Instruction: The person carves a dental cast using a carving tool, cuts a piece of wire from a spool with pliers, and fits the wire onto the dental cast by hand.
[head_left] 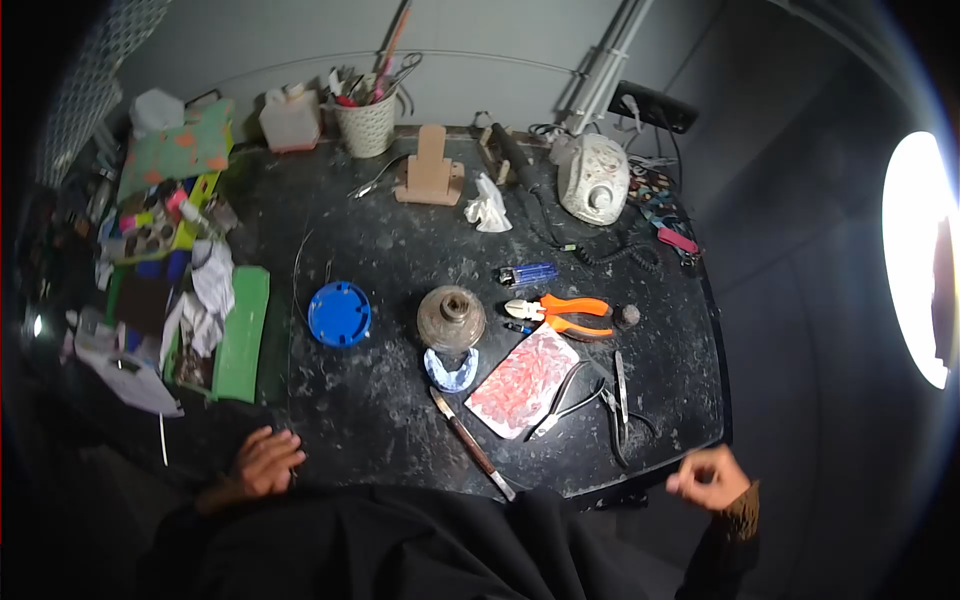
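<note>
My left hand (pixel 268 462) rests at the table's front edge on the left, fingers apart and nothing in it. Past the front right corner is my right hand (pixel 709 479), its fingers curled round towards the thumb; whether something small is between them I cannot make out. Between the hands lie a wood-handled knife (pixel 470 443), a pad smeared with red (pixel 523 384), a blue-white horseshoe-shaped piece (pixel 452 371) and a round metal burner (pixel 451 318). Orange-handled pliers (pixel 572 308) and thin metal pliers (pixel 612 405) are on the right, untouched.
A blue round dish (pixel 339 314) stands left of centre. Green boxes with papers (pixel 248 330) line the left side. Along the back are a white basket of tools (pixel 367 127), a brown stand (pixel 430 175) and a white motor unit (pixel 594 180) with a coiled cable.
</note>
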